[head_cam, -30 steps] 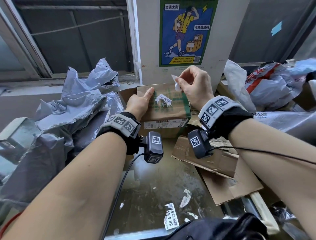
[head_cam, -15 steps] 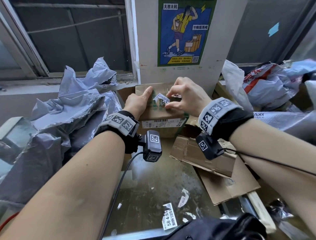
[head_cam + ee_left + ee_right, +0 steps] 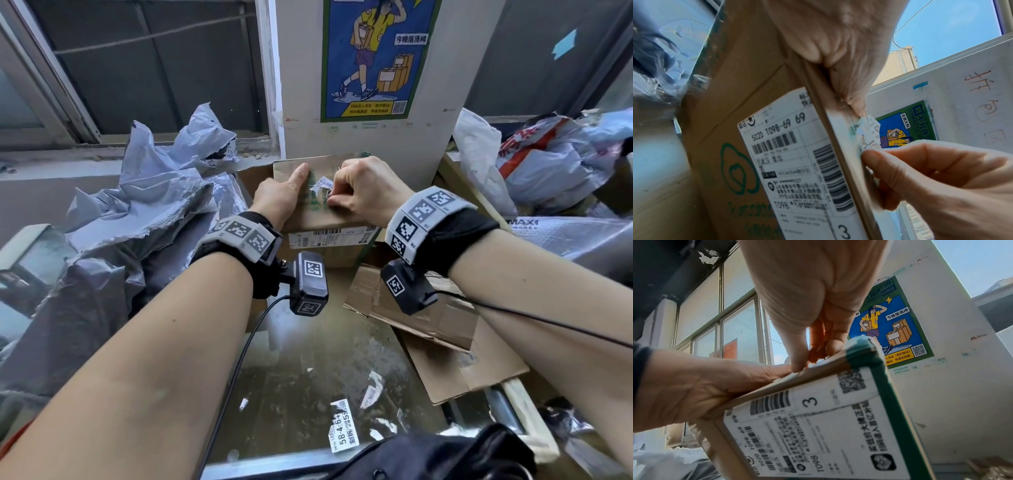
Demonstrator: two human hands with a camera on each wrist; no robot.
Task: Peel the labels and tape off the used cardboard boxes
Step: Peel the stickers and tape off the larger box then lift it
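A small cardboard box (image 3: 318, 219) with green tape stands against the white pillar. A shipping label (image 3: 797, 162) covers its near side; in the right wrist view the same shipping label (image 3: 818, 426) meets green tape (image 3: 885, 394). My left hand (image 3: 286, 192) lies flat on the left of the box top, fingers straight, pressing down. My right hand (image 3: 346, 195) is curled over the top and pinches a torn white label remnant (image 3: 321, 183). From the left wrist, that label remnant (image 3: 869, 134) stands up off the top edge above my right fingertips (image 3: 871, 155).
Crumpled grey mailer bags (image 3: 137, 212) pile up on the left. Flattened cardboard (image 3: 445, 342) lies to the right, with more plastic bags (image 3: 548, 164) behind it. Peeled label scraps (image 3: 342, 425) lie on the glossy table (image 3: 291, 377). A black bag (image 3: 445, 455) sits at the near edge.
My right hand, raised a second ago with a white scrap pinched, came down onto the box top and now pinches the remnant stuck there. The left hand has stayed put.
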